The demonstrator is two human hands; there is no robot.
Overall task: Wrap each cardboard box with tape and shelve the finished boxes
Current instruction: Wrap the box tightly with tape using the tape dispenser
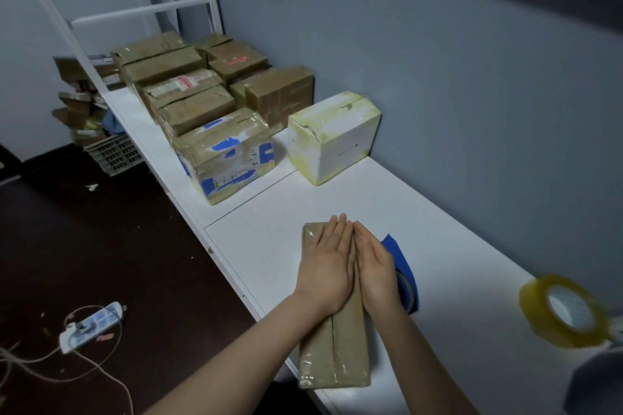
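A long flat brown cardboard box (333, 354), shiny with clear tape, lies on the white table (455, 246) near its front edge. My left hand (328, 263) rests flat on the box's far half, fingers straight and together. My right hand (376, 269) lies flat beside it along the box's right edge, thumbs almost touching. A blue tape roll (406, 283) sits just right of my right hand, partly hidden by it. A clear yellowish tape roll (566, 312) stands at the right edge of view.
A white box (337, 138) with yellowed tape stands against the grey wall. Left of it sits a blue-patched taped box (229, 155), then several stacked brown boxes (188, 91). A power strip (91, 327) and cords lie on the dark floor, with a crate (114, 153) beyond.
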